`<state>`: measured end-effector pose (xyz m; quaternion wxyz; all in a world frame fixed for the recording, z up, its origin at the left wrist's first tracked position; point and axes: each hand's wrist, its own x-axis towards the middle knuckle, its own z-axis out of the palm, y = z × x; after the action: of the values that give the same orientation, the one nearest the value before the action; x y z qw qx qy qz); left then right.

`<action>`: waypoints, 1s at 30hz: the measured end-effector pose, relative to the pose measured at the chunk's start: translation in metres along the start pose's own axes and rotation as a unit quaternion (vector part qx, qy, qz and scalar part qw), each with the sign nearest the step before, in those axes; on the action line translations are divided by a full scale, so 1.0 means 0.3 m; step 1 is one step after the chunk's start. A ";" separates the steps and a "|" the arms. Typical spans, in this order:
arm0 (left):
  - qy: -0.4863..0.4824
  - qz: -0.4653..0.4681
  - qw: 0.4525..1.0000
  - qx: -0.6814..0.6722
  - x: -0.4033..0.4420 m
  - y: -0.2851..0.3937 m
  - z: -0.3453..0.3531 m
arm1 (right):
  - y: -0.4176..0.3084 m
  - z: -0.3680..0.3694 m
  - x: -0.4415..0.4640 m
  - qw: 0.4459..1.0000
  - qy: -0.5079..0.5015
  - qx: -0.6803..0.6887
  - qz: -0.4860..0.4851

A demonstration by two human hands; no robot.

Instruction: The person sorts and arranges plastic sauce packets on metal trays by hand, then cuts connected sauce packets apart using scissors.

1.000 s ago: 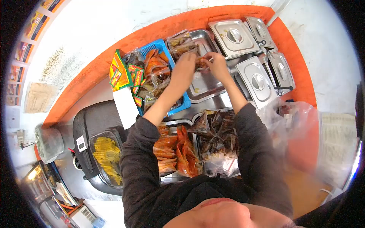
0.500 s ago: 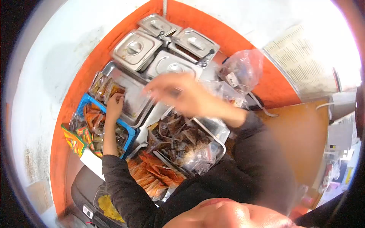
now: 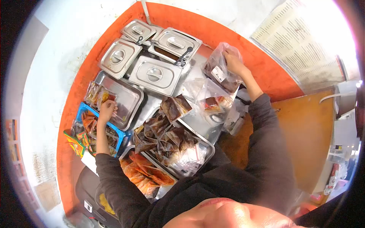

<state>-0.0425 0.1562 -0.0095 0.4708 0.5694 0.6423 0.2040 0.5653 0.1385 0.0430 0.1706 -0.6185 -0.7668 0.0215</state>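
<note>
R hand (image 3: 234, 62) now across to bag (image 3: 215, 73) nr orange band (image 3: 262, 60), L hand (image 3: 108, 110) at edge of roomy tray (image 3: 127, 98), each grip unclear

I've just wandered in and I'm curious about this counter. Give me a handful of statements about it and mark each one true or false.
1. The right hand is touching a clear plastic bag with a white label. True.
2. Both hands are on that same bag. False: the left hand is by the shallow steel tray.
3. A blue basket stands next to that tray. True.
4. No lids are in view. False: several steel lids show.
5. Bags with orange contents lie beside bags with dark contents. True.
6. The person's sleeves are white. False: the dark sleeves are plain to see.
</note>
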 end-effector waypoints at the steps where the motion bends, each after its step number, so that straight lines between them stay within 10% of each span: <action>1: -0.012 0.008 1.000 0.010 -0.004 0.011 0.001 | 0.020 0.020 0.011 0.997 0.029 -0.069 -0.007; 5: -0.002 0.047 0.999 0.016 -0.035 0.092 0.014 | 0.032 0.073 0.029 0.997 -0.040 0.030 0.059; 8: 0.023 0.069 0.997 -0.017 -0.085 0.195 0.039 | 0.012 0.123 0.024 0.981 0.076 -0.175 0.023; 10: 0.032 0.082 0.996 -0.019 -0.121 0.286 0.055 | -0.016 0.079 0.038 0.992 -0.065 0.027 0.107; 21: -0.031 0.233 0.972 -0.025 -0.359 0.727 0.321 | -0.111 -0.272 -0.003 0.977 -0.026 0.211 0.007; 25: -0.066 0.266 0.962 0.012 -0.371 0.805 0.429 | -0.069 -0.445 -0.002 0.989 -0.097 0.073 0.086; 30: -0.115 0.335 0.933 -0.058 -0.378 0.925 0.539 | -0.082 -0.596 -0.060 0.936 -0.005 0.344 0.071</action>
<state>0.2321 0.0816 0.1776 0.4779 0.7428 0.3429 0.3197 0.5968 0.0836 0.2129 0.3676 -0.5746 -0.6671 0.2994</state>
